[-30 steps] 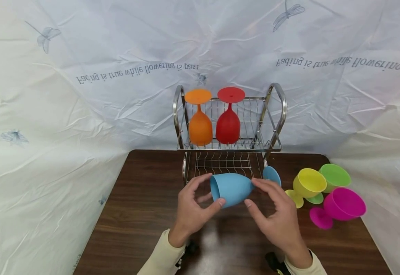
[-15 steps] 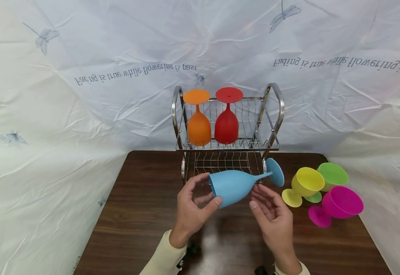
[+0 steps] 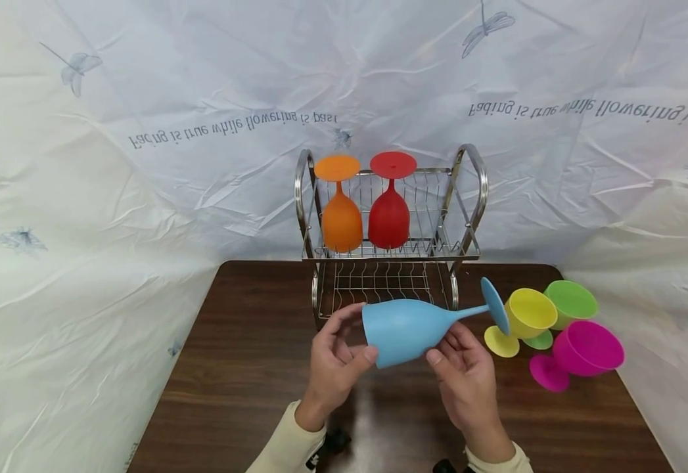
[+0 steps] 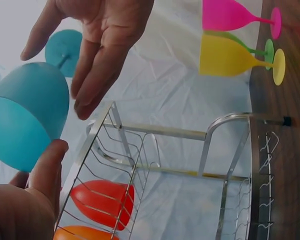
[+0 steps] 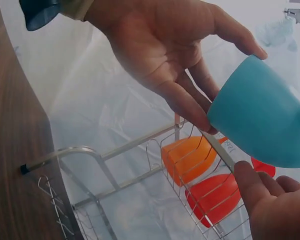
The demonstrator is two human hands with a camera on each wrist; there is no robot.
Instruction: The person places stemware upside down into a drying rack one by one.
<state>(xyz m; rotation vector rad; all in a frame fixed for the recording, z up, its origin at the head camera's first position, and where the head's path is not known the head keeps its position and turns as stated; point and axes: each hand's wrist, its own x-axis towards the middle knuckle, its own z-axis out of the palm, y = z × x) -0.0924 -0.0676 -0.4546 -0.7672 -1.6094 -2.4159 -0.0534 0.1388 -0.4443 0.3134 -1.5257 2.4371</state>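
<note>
A blue plastic wine goblet [image 3: 409, 328] lies sideways in the air in front of the rack, its mouth to the left and its foot to the right. My left hand [image 3: 334, 364] grips the rim, thumb in front and fingers behind. At the stem end of the bowl, my right hand [image 3: 468, 384] holds it from below, thumb on the near side and fingers partly hidden behind. In the left wrist view, the goblet's bowl [image 4: 32, 107] sits between both hands. An orange goblet [image 3: 342, 223] and a red goblet [image 3: 389, 220] stand upside down on the rack's upper tier.
The two-tier metal dish rack [image 3: 464, 253] stands at the back of the dark wooden table [image 3: 249, 368]. Yellow [image 3: 529, 312], green [image 3: 574, 302] and magenta [image 3: 589, 348] goblets stand upright on the right. A printed white sheet [image 3: 231, 177] hangs behind and at the sides.
The blue goblet's foot has swung right and toward me, bringing the stem into view. My right hand has moved from the stem end to beneath the bowl; my left hand keeps the rim.
</note>
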